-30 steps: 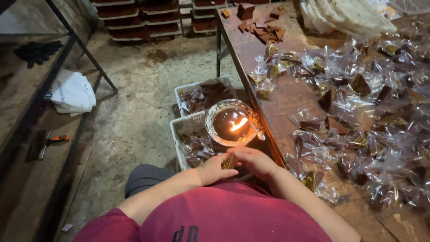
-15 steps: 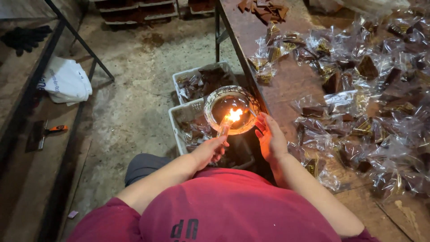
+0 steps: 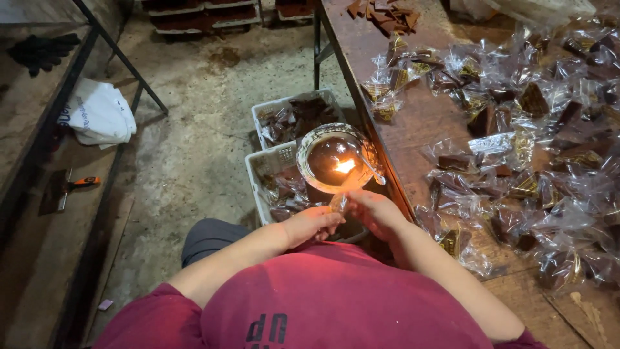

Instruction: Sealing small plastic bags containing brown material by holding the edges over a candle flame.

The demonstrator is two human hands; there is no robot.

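My left hand and my right hand meet in front of my chest, both pinching a small clear plastic packet. The packet's top edge points up toward a small flame burning inside a glass bowl of dark liquid. The bowl rests on the rim of a white crate beside the wooden table. A thin metal piece lies across the bowl's right edge.
Several clear packets with brown pieces cover the table to my right. Unwrapped brown pieces lie at its far end. A second white crate stands behind the first. A metal rack at left holds a white bag, black gloves and a scraper.
My hands parted half a second ago, then came back together on the packet below the bowl. The view shifted slightly; the flame keeps burning.
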